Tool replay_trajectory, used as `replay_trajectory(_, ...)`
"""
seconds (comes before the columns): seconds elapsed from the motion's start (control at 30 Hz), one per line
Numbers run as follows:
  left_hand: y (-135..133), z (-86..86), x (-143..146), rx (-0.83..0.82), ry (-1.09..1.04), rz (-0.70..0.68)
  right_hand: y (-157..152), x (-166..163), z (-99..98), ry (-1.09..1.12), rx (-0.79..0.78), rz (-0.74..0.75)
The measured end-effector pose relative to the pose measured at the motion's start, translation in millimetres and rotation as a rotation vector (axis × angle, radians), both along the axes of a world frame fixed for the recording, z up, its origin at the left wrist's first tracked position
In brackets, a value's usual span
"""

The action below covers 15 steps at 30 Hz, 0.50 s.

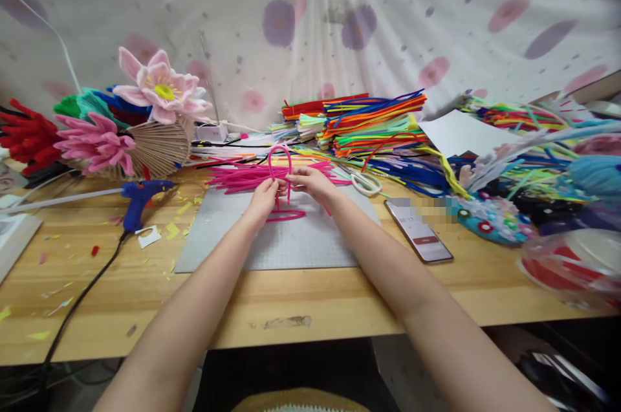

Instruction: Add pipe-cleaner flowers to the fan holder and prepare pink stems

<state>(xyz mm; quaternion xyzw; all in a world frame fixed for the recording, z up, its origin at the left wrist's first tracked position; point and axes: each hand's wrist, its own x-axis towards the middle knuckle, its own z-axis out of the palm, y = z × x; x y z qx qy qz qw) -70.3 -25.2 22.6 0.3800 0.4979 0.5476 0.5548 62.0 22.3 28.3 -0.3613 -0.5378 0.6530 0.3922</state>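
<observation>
Between my two hands a magenta pipe cleaner (280, 149) stands up, bent into a narrow loop. My left hand (266, 196) pinches its left leg low down, and my right hand (310, 182) grips the other leg with fingers close together. Below the hands, a bent magenta pipe cleaner (291, 215) lies on the grey cutting mat (310, 250). A loose bundle of magenta pipe cleaners (233, 177) spreads across the mat's far edge, partly behind my hands.
A blue glue gun (138, 202) with a black cord lies left, near pipe-cleaner flowers (160, 85) and paper scraps. White-handled scissors (366, 184) and a phone (418, 231) lie right. Colourful pipe-cleaner bundles (373, 121) pile up behind. A plastic-wrapped red item (557, 266) sits far right.
</observation>
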Motion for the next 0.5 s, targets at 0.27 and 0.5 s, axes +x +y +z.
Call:
replay_trajectory(0.27,-6.0,-19.4,-8.6,-0.002,0.115,-0.01,-12.7,-7.0,-31.5,0.066,0.098,-0.065)
replay_trajectory(0.5,-8.4,-18.8,-5.6,-0.056,0.076,-0.111,-12.9,-14.1,-37.8,-0.032,0.263,-0.059)
